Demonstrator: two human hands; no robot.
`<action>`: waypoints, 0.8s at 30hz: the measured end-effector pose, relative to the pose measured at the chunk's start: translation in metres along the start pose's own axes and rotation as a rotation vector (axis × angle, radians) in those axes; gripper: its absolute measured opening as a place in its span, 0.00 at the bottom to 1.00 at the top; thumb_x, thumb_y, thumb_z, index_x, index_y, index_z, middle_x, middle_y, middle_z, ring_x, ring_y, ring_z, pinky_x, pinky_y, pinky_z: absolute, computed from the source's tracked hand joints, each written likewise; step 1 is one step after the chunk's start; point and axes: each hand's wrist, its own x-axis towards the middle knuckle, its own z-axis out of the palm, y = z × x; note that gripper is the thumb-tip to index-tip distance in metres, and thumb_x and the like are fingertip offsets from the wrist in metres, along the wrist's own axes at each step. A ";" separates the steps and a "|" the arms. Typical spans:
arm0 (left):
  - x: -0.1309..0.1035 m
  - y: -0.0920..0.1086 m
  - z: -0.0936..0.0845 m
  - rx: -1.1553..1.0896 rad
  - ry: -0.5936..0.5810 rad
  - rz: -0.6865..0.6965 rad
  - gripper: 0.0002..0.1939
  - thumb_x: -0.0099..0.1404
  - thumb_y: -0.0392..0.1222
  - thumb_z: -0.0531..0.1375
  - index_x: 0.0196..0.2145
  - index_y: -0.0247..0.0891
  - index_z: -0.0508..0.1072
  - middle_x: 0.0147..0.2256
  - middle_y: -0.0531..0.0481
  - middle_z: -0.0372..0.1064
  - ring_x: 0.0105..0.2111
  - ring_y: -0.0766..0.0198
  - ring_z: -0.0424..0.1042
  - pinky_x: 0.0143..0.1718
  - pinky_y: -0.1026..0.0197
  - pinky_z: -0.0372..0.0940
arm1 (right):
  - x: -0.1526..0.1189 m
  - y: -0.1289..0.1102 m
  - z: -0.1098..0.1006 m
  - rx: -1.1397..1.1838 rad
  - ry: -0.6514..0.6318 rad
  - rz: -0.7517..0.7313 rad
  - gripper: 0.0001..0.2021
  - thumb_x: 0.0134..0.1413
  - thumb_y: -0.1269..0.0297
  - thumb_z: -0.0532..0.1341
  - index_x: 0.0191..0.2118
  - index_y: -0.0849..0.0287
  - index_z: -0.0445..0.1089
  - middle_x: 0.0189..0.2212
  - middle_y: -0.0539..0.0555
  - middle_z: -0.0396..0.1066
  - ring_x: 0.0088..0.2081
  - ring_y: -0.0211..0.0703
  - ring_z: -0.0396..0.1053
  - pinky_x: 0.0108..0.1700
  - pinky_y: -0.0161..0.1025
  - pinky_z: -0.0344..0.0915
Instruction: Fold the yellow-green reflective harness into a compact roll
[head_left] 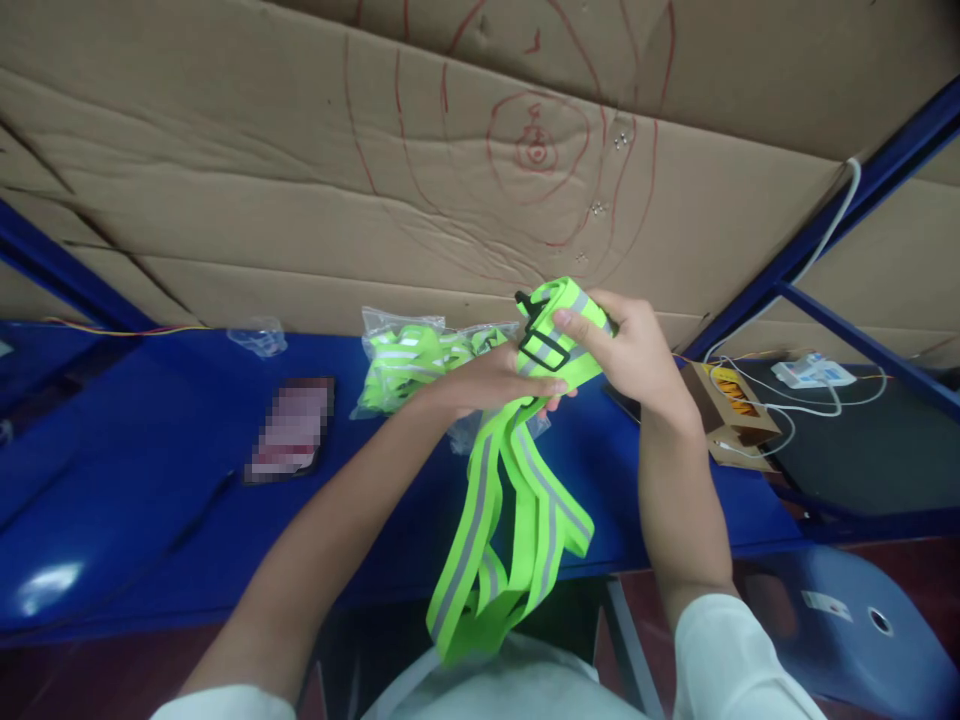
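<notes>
Hands: left hand [491,385] and right hand [634,355] both closed on the reflective strap [517,500], above the bench's near edge.
Strap: bunched top with black buckle [541,340] between the hands; long loops hang down toward the lap.
Bench [150,500]: blue.
Beyond: bagged straps [401,365], then cardboard [300,200].
</notes>
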 end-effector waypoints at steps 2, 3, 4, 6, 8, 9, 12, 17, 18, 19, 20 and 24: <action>0.001 -0.002 -0.006 0.090 0.029 -0.003 0.17 0.66 0.53 0.66 0.36 0.34 0.79 0.33 0.47 0.77 0.33 0.63 0.75 0.38 0.62 0.70 | 0.000 0.002 0.003 0.135 -0.004 0.069 0.26 0.56 0.37 0.66 0.29 0.59 0.75 0.24 0.50 0.70 0.26 0.38 0.66 0.28 0.36 0.62; 0.001 -0.003 -0.008 0.110 0.019 -0.020 0.17 0.65 0.53 0.67 0.37 0.34 0.79 0.34 0.46 0.78 0.34 0.62 0.76 0.38 0.62 0.70 | 0.001 0.004 0.004 0.231 -0.051 0.119 0.26 0.54 0.36 0.67 0.30 0.59 0.76 0.24 0.50 0.71 0.26 0.40 0.68 0.28 0.36 0.64; 0.000 -0.002 -0.010 0.118 -0.003 -0.042 0.17 0.64 0.53 0.68 0.38 0.35 0.79 0.35 0.46 0.78 0.35 0.61 0.77 0.38 0.62 0.70 | 0.002 0.006 0.004 0.329 -0.113 0.175 0.26 0.53 0.36 0.67 0.31 0.58 0.76 0.25 0.51 0.73 0.27 0.42 0.70 0.28 0.37 0.67; -0.002 0.000 -0.012 0.118 -0.053 -0.081 0.17 0.62 0.52 0.69 0.40 0.35 0.79 0.36 0.46 0.79 0.36 0.59 0.78 0.38 0.62 0.71 | 0.005 0.012 0.004 0.478 -0.234 0.277 0.26 0.51 0.35 0.68 0.33 0.57 0.78 0.27 0.53 0.76 0.31 0.46 0.74 0.31 0.40 0.72; -0.006 0.006 -0.012 0.129 -0.091 -0.089 0.17 0.62 0.52 0.69 0.40 0.35 0.79 0.37 0.46 0.79 0.37 0.58 0.78 0.38 0.62 0.71 | 0.008 0.017 0.005 0.540 -0.284 0.321 0.27 0.51 0.34 0.68 0.35 0.57 0.78 0.29 0.55 0.77 0.34 0.49 0.76 0.34 0.42 0.75; -0.008 0.009 -0.013 0.140 -0.098 -0.083 0.17 0.62 0.52 0.69 0.40 0.35 0.79 0.37 0.45 0.79 0.37 0.58 0.78 0.38 0.62 0.71 | 0.009 0.019 0.007 0.547 -0.278 0.321 0.27 0.51 0.34 0.67 0.37 0.56 0.78 0.31 0.55 0.78 0.36 0.49 0.77 0.35 0.42 0.75; -0.014 0.018 -0.017 0.192 -0.074 -0.058 0.16 0.63 0.51 0.68 0.41 0.36 0.78 0.37 0.46 0.79 0.37 0.58 0.78 0.38 0.62 0.71 | 0.010 0.022 0.014 0.512 -0.169 0.276 0.26 0.54 0.35 0.66 0.42 0.55 0.77 0.34 0.54 0.78 0.37 0.46 0.77 0.37 0.40 0.75; -0.017 0.018 -0.032 0.275 -0.038 -0.045 0.16 0.62 0.52 0.68 0.42 0.38 0.80 0.38 0.47 0.78 0.37 0.59 0.77 0.38 0.63 0.70 | 0.010 0.023 0.026 0.451 -0.144 0.203 0.25 0.57 0.36 0.65 0.47 0.53 0.74 0.39 0.51 0.77 0.38 0.43 0.75 0.39 0.38 0.73; -0.016 0.016 -0.035 0.277 -0.060 -0.044 0.16 0.63 0.52 0.67 0.42 0.38 0.80 0.37 0.47 0.78 0.37 0.59 0.77 0.39 0.63 0.70 | 0.009 0.023 0.025 0.436 -0.168 0.200 0.25 0.58 0.36 0.64 0.47 0.53 0.74 0.39 0.51 0.77 0.38 0.43 0.75 0.38 0.39 0.73; -0.015 0.014 -0.036 0.279 -0.079 -0.043 0.15 0.64 0.52 0.67 0.42 0.38 0.80 0.36 0.47 0.78 0.36 0.59 0.76 0.39 0.63 0.70 | 0.009 0.021 0.023 0.412 -0.171 0.190 0.25 0.58 0.36 0.65 0.48 0.53 0.73 0.38 0.52 0.77 0.38 0.43 0.75 0.38 0.39 0.73; -0.014 0.013 -0.037 0.284 -0.090 -0.045 0.15 0.64 0.52 0.66 0.40 0.38 0.80 0.35 0.47 0.77 0.35 0.60 0.76 0.38 0.63 0.70 | 0.008 0.020 0.020 0.380 -0.153 0.175 0.25 0.57 0.37 0.66 0.47 0.53 0.74 0.38 0.52 0.77 0.38 0.43 0.75 0.38 0.39 0.72; -0.009 0.009 -0.033 0.264 -0.074 -0.047 0.14 0.63 0.52 0.67 0.38 0.38 0.81 0.31 0.48 0.76 0.33 0.60 0.76 0.37 0.63 0.70 | 0.003 0.011 0.006 0.287 -0.072 0.119 0.23 0.57 0.39 0.67 0.45 0.54 0.75 0.38 0.52 0.76 0.38 0.43 0.74 0.37 0.38 0.71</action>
